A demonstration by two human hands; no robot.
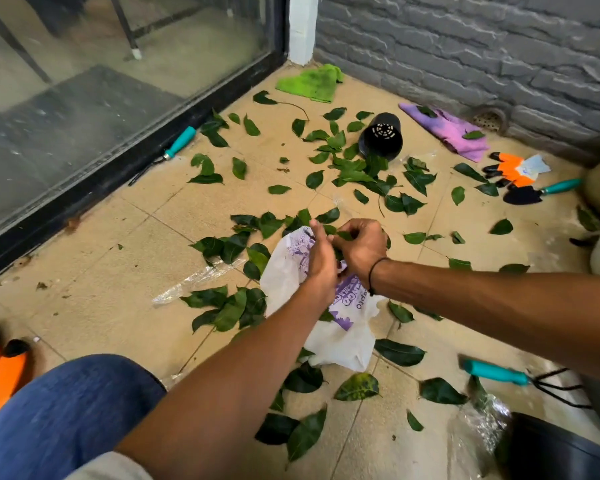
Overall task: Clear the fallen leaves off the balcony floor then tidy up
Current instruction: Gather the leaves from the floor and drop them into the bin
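Bag (pixel 340 337), white plastic, centre of view: purple print, seen upside down and creased. Partial letters near its 3 o'clock edge, roughly "apto"; reading uncertain. Further purple lettering and small digits at its 12 o'clock rim, too crumpled and blurred to read. No other legible text, brand, number or sign on anything else in view.

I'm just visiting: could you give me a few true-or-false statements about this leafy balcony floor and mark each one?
1. The black pot lies tipped on its side. True.
2. The right hand holds a leaf. True.
3. The bag is black. False: it is white with purple print.
4. The green cloth lies in the corner by the wall. True.
5. The floor is swept clean. False: many leaves remain.
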